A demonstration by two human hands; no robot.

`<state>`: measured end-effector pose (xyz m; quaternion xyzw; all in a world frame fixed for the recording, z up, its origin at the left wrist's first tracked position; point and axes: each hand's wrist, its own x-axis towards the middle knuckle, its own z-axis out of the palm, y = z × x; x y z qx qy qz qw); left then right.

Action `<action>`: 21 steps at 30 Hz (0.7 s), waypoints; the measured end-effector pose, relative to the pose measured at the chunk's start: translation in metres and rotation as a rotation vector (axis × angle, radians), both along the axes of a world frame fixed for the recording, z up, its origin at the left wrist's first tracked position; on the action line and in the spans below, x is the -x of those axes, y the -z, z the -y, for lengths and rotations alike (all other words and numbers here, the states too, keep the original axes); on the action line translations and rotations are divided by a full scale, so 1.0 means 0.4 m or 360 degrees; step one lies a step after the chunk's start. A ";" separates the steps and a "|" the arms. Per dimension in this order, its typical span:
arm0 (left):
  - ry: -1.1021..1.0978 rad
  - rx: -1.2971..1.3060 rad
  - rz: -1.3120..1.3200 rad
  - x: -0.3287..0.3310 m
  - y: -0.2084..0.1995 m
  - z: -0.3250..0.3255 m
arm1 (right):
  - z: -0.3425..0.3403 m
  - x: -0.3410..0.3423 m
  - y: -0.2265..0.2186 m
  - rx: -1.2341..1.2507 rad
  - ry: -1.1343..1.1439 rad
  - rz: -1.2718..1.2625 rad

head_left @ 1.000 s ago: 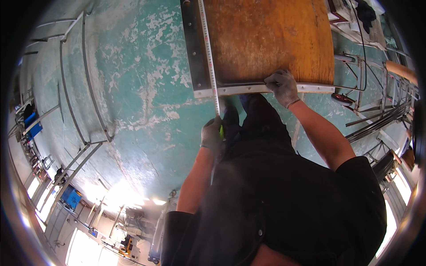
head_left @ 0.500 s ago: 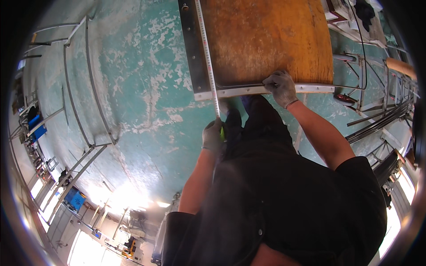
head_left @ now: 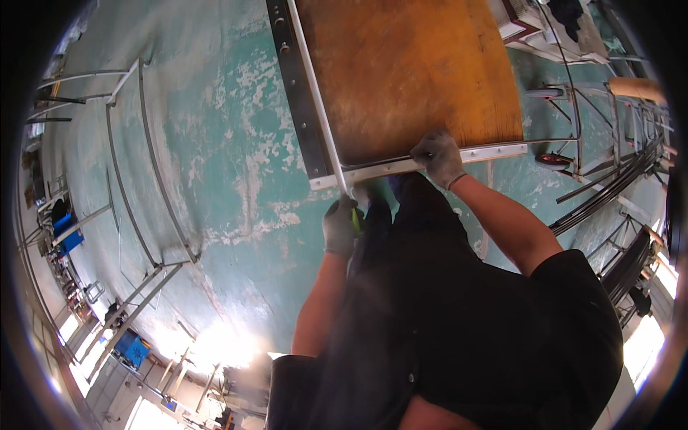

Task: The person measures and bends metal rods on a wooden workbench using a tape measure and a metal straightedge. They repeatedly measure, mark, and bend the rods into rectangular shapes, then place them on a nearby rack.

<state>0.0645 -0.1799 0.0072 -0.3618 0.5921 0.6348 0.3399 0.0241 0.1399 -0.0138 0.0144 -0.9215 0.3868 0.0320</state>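
Observation:
A tape measure (head_left: 355, 221) with a green case is in my left hand (head_left: 340, 228), fingers closed round it, just off the bench's near left corner. Its pale blade (head_left: 315, 93) runs out along the left side of the wooden bench top (head_left: 408, 79). My right hand (head_left: 438, 159) is closed at the near edge, on a thin dark rod (head_left: 387, 159) that lies along it. Whether the fingers also hold something small is hidden. A light metal strip with holes (head_left: 494, 152) borders the near edge, and a dark perforated strip (head_left: 302, 125) borders the left side.
Bent metal tube frames (head_left: 147, 158) stand on the worn green floor (head_left: 236, 179) at left. To the right are a wheeled metal frame (head_left: 555, 159) and a bundle of dark rods (head_left: 609, 186). A covered surface (head_left: 552, 36) stands at the far right.
The bench shifts a little left and down in view. My left hand stays on the tape measure, whose blade now shows a plain pale face instead of markings. My right hand remains at the near edge.

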 end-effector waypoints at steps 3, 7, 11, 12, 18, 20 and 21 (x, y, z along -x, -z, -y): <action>0.0032 -0.0022 -0.0165 0.134 -0.054 -0.062 | -0.004 -0.005 0.001 -0.0029 0.0024 -0.0057; -0.0095 0.0130 -0.0349 0.283 0.033 -0.130 | -0.005 -0.008 0.006 -0.0042 0.0044 -0.0083; 0.0085 0.0704 -0.0789 0.417 0.128 -0.176 | -0.002 -0.003 -0.006 -0.0052 0.0055 -0.0048; 0.0131 0.0792 -0.0603 0.455 0.103 -0.204 | -0.006 -0.004 0.002 -0.0055 0.0053 -0.0060; 0.0501 0.1324 -0.0687 0.538 -0.011 -0.373 | -0.017 -0.006 -0.010 -0.0019 0.0108 0.0006; 0.0671 0.1352 -0.0838 0.537 -0.010 -0.384 | -0.017 -0.007 -0.007 -0.0035 0.0109 0.0056; 0.0757 0.1361 -0.0916 0.530 -0.003 -0.385 | -0.017 -0.009 -0.008 -0.0024 0.0098 0.0084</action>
